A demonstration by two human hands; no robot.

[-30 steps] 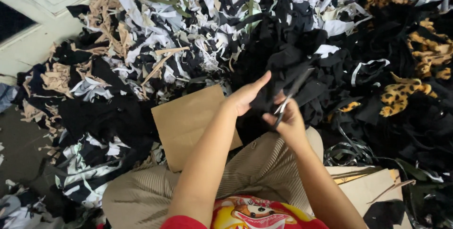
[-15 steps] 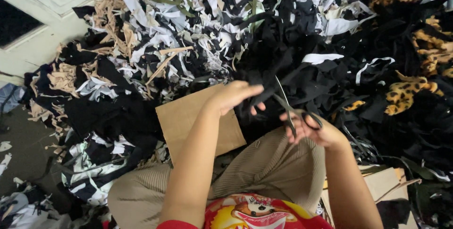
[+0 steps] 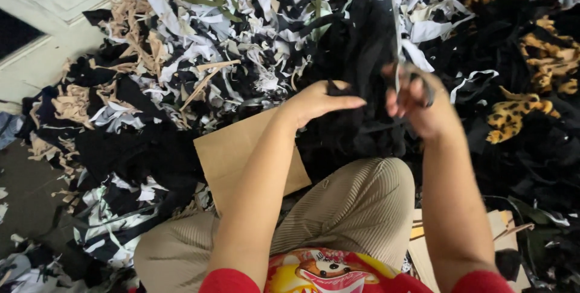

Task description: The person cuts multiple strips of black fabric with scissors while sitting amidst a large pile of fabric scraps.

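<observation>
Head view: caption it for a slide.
Left hand pinches black fabric; right hand holds metal scissors above scrap heap.

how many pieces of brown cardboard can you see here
2. One flat cardboard sheet lies left of the bent knee, under the left forearm. A second cardboard piece shows at lower right behind the right arm. More may be buried under the fabric scraps.

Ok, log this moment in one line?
left hand: pinching black cloth | right hand: holding scissors, blades up | around: scrap pile, cardboard

White panelled door (image 3: 42, 21), dark floor (image 3: 24, 202)
</observation>
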